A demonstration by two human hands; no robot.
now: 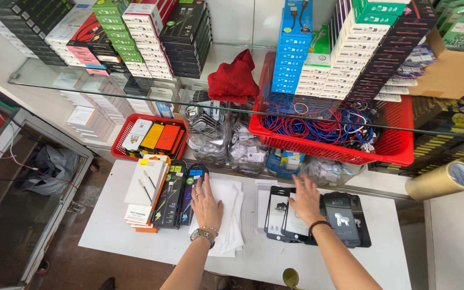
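Red basket (328,146) of cables, tape roll (442,181)

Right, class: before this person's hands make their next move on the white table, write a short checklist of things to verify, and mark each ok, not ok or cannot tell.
1. Left hand lies flat on the stack of white sheets: ok.
2. Right hand rests on the black-framed screen protectors: ok.
3. Either hand gripping anything: not ok, both lie open.
4. Screen protectors lined up neatly: not ok, they overlap askew.
5. Cable boxes left of the sheets stay apart from the left hand: ok.
6. Tape roll steady on its ledge: cannot tell.
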